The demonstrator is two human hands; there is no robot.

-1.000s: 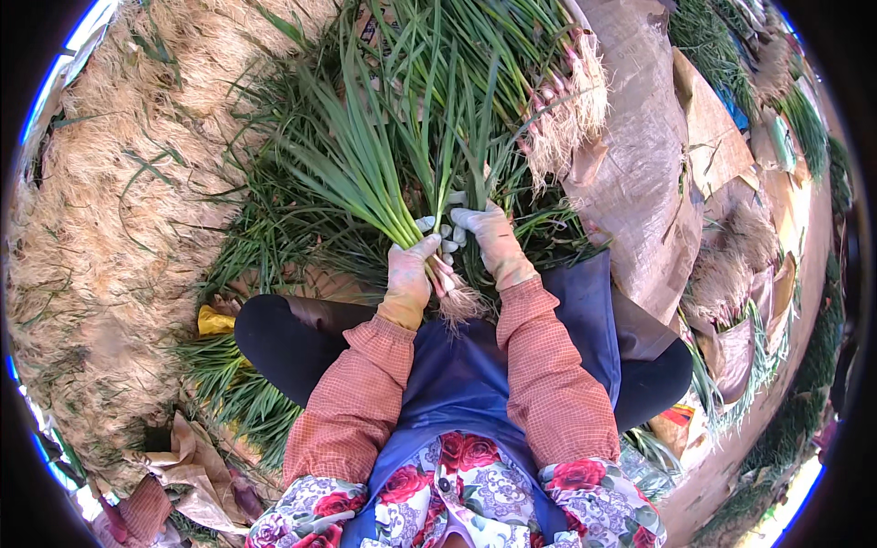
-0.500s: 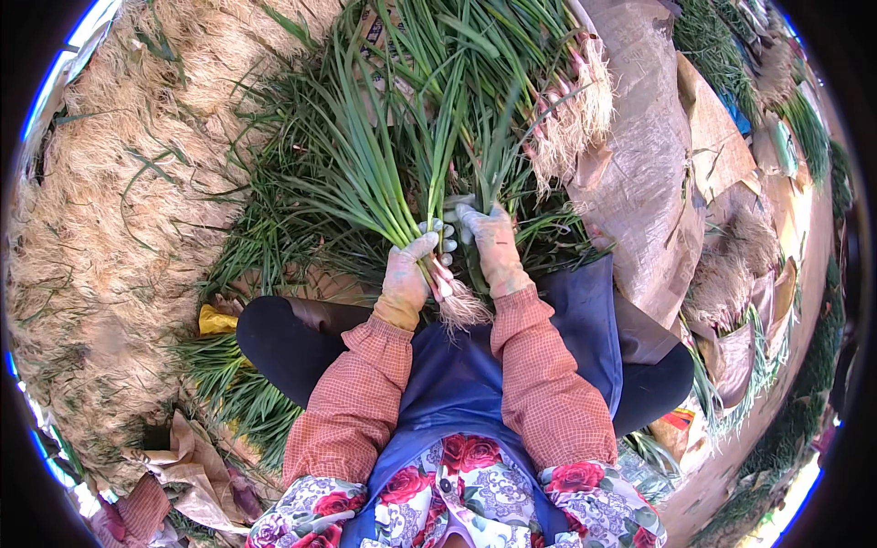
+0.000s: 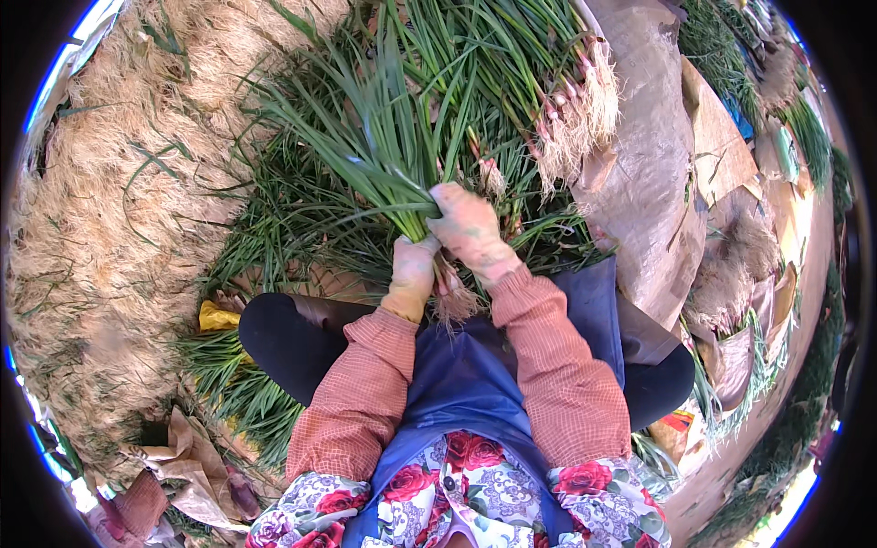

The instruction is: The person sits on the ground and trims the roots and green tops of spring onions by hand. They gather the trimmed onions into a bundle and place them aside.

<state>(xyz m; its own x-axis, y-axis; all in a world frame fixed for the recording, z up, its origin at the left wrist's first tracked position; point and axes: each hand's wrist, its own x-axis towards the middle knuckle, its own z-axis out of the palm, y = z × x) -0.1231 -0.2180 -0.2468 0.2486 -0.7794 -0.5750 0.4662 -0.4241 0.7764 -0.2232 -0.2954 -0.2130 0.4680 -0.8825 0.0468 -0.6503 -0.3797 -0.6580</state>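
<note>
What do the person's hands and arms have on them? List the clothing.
Both hands, left hand and right hand, wear pale, dirt-stained work gloves. Both forearms are in orange-red fine-checked sleeves with gathered cuffs. Higher up, white oversleeves with red roses cover the arms.

gloved left hand (image 3: 411,274) and right hand (image 3: 470,228) gripping green onion bunch (image 3: 375,155), blue apron (image 3: 475,384) below

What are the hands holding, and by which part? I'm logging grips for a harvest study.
Both hands, left hand and right hand, hold one bunch of green onions near its root end, where the stalks gather.
</note>
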